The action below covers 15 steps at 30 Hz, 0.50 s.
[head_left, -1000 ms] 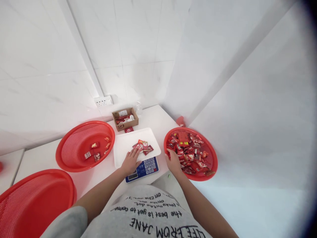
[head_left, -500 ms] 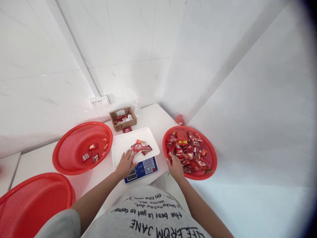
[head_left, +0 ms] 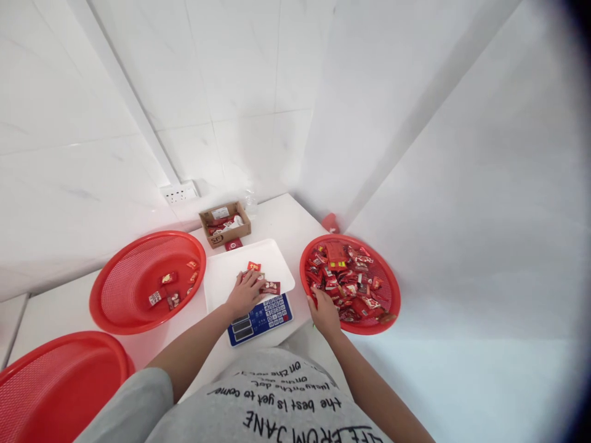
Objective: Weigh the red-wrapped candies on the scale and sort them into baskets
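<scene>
My left hand (head_left: 244, 294) lies over small red snack packets (head_left: 270, 287) on the white tray (head_left: 221, 271) of a digital scale. Its fingers are spread on top of them and partly hide them. One little red and yellow packet (head_left: 253, 266) shows beyond my fingertips. The scale's blue keypad panel (head_left: 261, 319) sits below the tray, beside my wrist. On the right, my right hand (head_left: 324, 312) is closed round the near left rim of a red plastic basket (head_left: 394, 295). Many red packets (head_left: 351, 280) fill that basket.
Left of the scale stands another red basket (head_left: 99, 301) with several packets (head_left: 169, 278) inside. A third red basket (head_left: 60, 381) is at the lower left. Behind the scale, a cardboard box (head_left: 225, 237) holds packets. A wall socket (head_left: 181, 192) and walls border the table (head_left: 277, 212).
My left hand has moved forward and right across the tray, onto the packets, covering some of them. My right hand stays at the basket rim. The whole view has shifted slightly.
</scene>
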Motion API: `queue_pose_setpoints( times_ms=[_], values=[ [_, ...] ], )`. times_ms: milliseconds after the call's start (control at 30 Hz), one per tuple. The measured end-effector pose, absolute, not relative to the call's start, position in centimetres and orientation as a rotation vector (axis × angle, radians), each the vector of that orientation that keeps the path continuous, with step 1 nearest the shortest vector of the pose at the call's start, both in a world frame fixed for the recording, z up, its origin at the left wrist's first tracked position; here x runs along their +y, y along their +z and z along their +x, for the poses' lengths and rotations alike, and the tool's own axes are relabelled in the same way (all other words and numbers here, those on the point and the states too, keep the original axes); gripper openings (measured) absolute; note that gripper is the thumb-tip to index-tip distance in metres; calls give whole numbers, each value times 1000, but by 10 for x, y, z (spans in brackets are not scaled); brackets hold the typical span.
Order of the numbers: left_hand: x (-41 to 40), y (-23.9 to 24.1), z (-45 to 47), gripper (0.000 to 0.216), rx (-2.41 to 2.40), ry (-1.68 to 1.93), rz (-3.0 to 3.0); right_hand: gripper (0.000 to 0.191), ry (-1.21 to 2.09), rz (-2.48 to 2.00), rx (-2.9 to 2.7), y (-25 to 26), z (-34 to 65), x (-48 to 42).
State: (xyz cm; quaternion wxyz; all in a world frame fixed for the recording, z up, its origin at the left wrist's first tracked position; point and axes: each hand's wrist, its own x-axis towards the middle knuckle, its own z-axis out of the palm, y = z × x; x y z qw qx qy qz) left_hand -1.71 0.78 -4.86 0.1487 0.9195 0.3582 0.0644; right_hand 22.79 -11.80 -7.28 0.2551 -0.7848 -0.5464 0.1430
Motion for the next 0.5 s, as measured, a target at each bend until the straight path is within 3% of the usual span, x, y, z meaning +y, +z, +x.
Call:
queue_pose_setpoints(
  times_ms=[267, 500],
  values=[
    [11, -56, -58, 47, 1129, 207, 2650, 42, 418, -2159, -1505, -72, 227, -118],
    [14, -65, -37, 58, 1349, 289, 2609, 45, 421, -2182, -1505, -72, 227, -120]
  ],
)
